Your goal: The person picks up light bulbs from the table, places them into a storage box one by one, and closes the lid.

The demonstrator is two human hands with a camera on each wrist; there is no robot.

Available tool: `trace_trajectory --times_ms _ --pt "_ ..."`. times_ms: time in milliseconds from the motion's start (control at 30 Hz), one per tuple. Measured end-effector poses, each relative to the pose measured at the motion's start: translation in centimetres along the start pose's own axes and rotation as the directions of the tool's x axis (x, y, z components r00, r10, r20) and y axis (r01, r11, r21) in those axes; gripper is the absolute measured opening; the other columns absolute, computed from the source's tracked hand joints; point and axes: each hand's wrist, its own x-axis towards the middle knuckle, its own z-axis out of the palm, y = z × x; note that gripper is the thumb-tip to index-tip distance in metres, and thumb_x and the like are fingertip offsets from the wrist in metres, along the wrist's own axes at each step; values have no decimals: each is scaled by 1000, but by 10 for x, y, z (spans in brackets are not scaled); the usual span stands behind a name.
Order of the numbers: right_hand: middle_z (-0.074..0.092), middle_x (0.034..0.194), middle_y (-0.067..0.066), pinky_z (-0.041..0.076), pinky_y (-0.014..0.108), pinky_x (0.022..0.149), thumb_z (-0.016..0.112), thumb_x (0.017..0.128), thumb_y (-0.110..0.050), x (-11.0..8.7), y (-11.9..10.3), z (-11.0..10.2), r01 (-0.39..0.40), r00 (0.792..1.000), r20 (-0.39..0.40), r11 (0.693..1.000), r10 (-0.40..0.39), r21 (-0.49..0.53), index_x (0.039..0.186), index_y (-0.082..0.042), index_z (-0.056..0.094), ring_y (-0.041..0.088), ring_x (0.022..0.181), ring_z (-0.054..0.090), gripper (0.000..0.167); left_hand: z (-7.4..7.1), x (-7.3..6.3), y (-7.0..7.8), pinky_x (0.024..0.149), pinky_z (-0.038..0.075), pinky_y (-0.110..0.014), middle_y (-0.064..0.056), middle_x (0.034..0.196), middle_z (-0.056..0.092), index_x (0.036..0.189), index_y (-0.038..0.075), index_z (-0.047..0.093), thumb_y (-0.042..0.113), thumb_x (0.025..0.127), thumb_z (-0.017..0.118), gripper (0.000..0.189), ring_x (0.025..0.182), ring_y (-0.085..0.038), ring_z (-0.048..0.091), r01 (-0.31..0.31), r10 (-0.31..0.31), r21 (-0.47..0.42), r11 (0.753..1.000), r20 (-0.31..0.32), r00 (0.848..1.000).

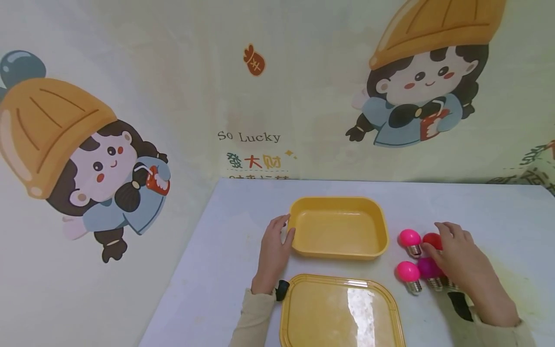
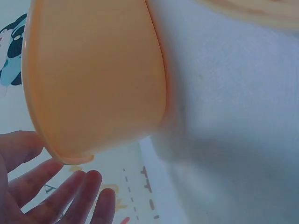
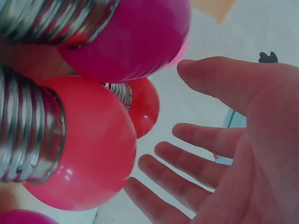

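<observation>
My left hand [image 1: 275,248] is at the left end of a yellow plastic box [image 1: 338,231], thumb and fingertips by its rim. In the left wrist view those fingers are spread and nearly straight at the box's corner. Over a group of light bulbs hovers my right hand [image 1: 466,262], its fingers loosely extended and holding nothing. Two pink bulbs [image 1: 409,237], a red bulb [image 1: 432,239] and a purple bulb [image 1: 428,267] lie beside it. A coral-red bulb [image 3: 88,144] fills much of the right wrist view; the hand mostly hides it in the head view.
A flat yellow lid [image 1: 321,308] lies in front of the box, between my forearms. The white table [image 1: 208,270] meets a wall [image 1: 191,96] printed with cartoon figures behind and at the left.
</observation>
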Motion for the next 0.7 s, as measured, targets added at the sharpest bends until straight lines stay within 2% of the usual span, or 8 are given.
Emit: trace_trajectory --times_ms 100,233,467,700 --pt "31 129 43 50 68 76 81 80 -23 3 2 1 -9 1000 11 1000 9 5 135 18 36 59 113 33 82 0 1 -1 94 52 -37 -4 136 57 139 11 56 21 99 62 42 115 -20 59 23 -23 -41 999 18 1000" --pt "32 127 43 51 67 75 81 79 -22 6 6 3 -18 1000 25 1000 17 6 135 18 36 59 112 33 82 0 3 -3 92 53 -37 -5 133 60 137 10 58 20 99 62 39 112 -20 60 37 -35 -79 996 21 999" --pt "39 121 42 50 68 74 74 86 -19 10 15 5 34 999 -2 999 -34 8 129 18 42 58 108 40 64 4 6 -7 92 53 -40 -6 127 62 133 7 61 15 98 63 36 110 -22 61 61 -59 -157 986 13 998" --pt "45 115 43 50 67 76 73 86 -17 14 19 5 44 999 10 999 -44 26 124 18 47 57 102 46 58 8 9 -11 89 55 -35 -8 122 63 132 8 62 15 98 63 35 105 -21 63 98 -95 -213 972 24 995"
